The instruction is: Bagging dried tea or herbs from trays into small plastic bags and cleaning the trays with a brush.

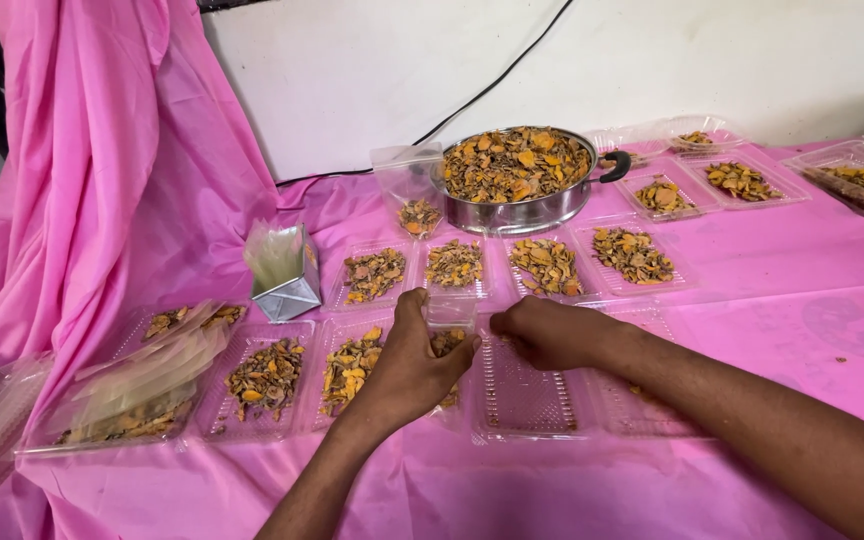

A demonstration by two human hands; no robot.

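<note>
Pink cloth (772, 270): covers the whole table, also hangs draped at the left.
L hand (407, 365): fingers curled round a small clear bag (449, 325), thumb side up, gripping its left edge.
R hand (542, 332): closed in a loose fist, pinching the bag's right edge.
Clear bag: between both hands, front centre, held just above the trays; orange-brown dried pieces show inside.
Empty tray (524, 400): ribbed clear plastic, directly under R hand.
Filled trays (267, 378): 2 to the L of the hands, 4 more in a row behind w/ the same dried pieces.
Steel pan (519, 180): back centre, heaped w/ dried pieces, black handle to the right.
Bag stack (282, 265): clear bags standing upright, near L hand's far side.
More trays (742, 182): back right, part filled.
</note>
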